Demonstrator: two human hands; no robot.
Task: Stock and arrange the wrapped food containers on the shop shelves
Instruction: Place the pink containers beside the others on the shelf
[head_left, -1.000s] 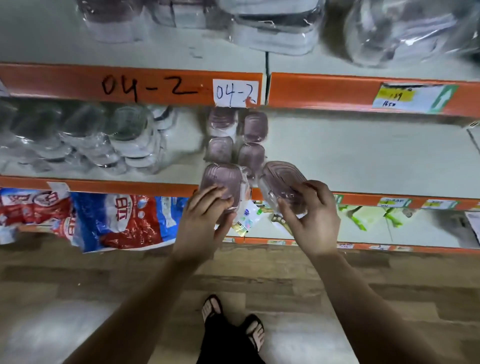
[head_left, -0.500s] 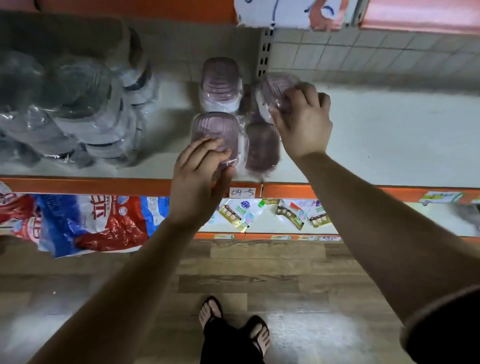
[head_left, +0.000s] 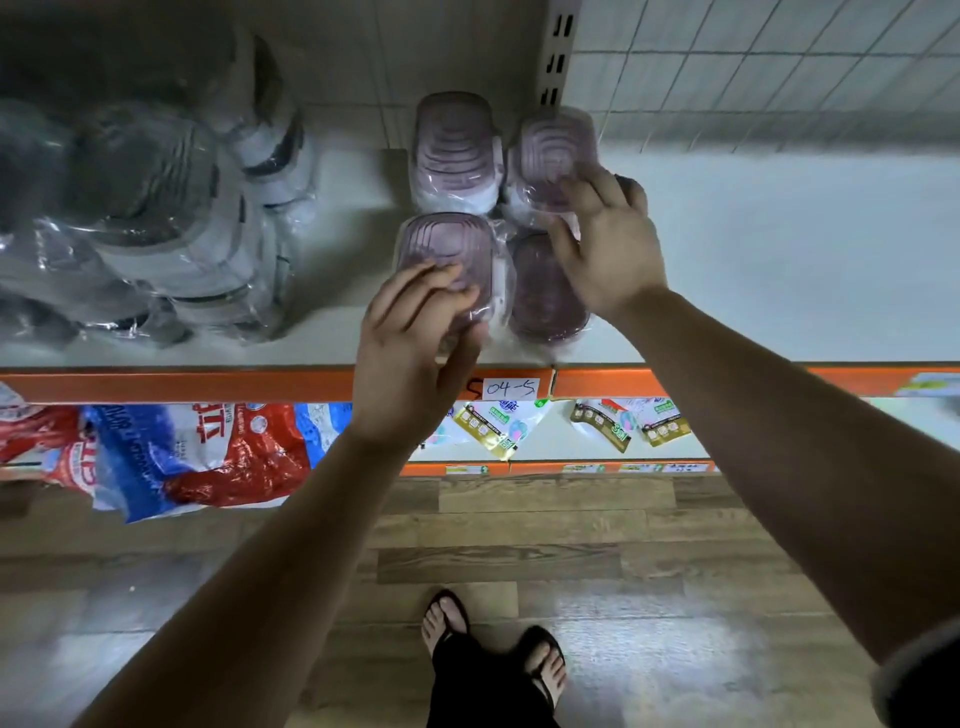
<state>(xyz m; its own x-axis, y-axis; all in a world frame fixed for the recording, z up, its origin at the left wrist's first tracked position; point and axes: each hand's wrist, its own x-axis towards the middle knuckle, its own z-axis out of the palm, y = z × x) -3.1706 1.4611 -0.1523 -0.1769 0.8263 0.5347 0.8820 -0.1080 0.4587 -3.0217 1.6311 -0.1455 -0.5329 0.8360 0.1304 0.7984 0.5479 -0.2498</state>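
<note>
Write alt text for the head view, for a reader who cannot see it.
A person's left hand holds the front-left container and the right hand holds the back-right container in a two-by-two block of purple-lidded wrapped containers on a white shelf.

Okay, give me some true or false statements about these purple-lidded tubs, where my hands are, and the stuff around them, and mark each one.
1. The white label reads 04-5. True.
2. The left hand holds nothing. False: it holds the front-left container, fingers on its lid.
3. The right hand grips the back-right container. True.
4. Six purple-lidded containers are in view. False: four show, the other two being the back-left container and the front-right container.
5. The big bags lower down are green. False: they are red and blue.
</note>
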